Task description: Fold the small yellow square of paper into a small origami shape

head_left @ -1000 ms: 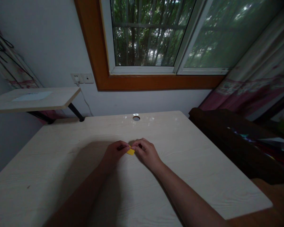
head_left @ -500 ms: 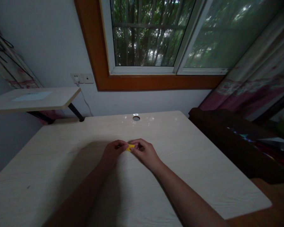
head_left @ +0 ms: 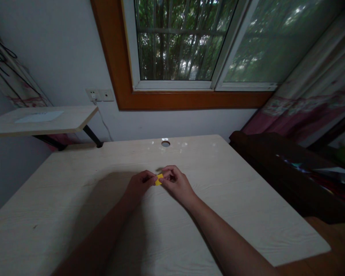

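Pinching a small, flat yellow piece in fingertips of left hand and right hand, over pale wood-grain desk.

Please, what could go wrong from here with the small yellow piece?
The yellow piece is small and held between the left hand and the right hand, so it might slip. Both hands partly cover it; if it is thin, an unwanted crease could go unnoticed.
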A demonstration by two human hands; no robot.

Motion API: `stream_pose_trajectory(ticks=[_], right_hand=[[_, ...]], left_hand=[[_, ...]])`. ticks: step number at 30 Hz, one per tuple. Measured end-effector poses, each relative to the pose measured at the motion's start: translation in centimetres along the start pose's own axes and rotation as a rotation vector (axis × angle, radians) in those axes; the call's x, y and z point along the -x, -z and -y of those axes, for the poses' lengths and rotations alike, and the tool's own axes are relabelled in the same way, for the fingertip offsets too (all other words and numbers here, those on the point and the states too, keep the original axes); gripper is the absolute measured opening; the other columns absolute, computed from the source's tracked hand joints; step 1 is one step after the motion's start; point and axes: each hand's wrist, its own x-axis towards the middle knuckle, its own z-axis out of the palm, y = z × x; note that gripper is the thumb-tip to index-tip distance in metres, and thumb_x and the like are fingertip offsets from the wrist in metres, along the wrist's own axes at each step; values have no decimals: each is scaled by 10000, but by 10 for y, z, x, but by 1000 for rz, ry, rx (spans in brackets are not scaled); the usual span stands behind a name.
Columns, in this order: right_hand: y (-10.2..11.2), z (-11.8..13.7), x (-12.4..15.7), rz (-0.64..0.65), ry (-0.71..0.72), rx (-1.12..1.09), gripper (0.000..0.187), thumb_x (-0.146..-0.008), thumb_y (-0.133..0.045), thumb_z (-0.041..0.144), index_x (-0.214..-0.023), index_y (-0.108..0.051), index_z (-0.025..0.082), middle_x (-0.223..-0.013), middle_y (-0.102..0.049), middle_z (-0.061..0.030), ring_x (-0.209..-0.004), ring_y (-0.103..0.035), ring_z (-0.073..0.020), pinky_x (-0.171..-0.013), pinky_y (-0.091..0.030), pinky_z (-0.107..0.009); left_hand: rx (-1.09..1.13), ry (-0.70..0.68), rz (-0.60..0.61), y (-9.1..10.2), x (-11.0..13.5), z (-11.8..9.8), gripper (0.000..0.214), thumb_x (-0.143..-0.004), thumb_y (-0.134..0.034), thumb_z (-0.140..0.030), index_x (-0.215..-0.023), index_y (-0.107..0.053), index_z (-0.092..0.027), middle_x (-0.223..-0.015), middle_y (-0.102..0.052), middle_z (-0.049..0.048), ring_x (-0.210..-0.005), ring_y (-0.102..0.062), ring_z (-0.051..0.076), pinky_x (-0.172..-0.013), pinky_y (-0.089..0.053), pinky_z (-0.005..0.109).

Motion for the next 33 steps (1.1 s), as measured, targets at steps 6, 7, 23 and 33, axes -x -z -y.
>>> stream_pose_trajectory(ticks=[6, 7, 23, 33], right_hand=[[0, -1, -1, -42, -5, -42, 319, -802, -682, 319, -1070, -547, 210, -801, -690, -12, -708, -625, -152, -671, -490, -279], [0, -1, -1, -57, -8, -56, 319, -803, -681, 319, -1070, -546, 209, -793, -687, -11, -704, -624, -152, -671, -488, -278], [1, -5, -2, 71, -92, 10, 232, -817, -658, 395, -879, -712, 178, -795, -701, -26, -704, -617, -150, -664, -486, -261], [3, -3, -1, 96, -90, -6, 269, -862, -609, 426, -829, -710, 179, -782, -717, -39, -713, -634, -157, -680, -482, -264]], left_hand=[[15, 0, -3, -1, 1, -3, 222, -785, -632, -384, -751, -670, -168, -674, -681, 15, -665, -627, 154, -663, -478, 256], [25, 1, -7, -1, 1, -4, 216, -784, -633, -377, -744, -663, -166, -669, -675, 14, -659, -622, 151, -661, -476, 254], [66, -9, -39, 1, -1, -1, 211, -798, -625, -369, -749, -649, -165, -653, -670, 7, -639, -607, 136, -645, -482, 244], [105, -55, 33, 2, 1, -1, 205, -831, -598, -342, -751, -641, -158, -666, -639, -3, -656, -575, 123, -660, -453, 230]])
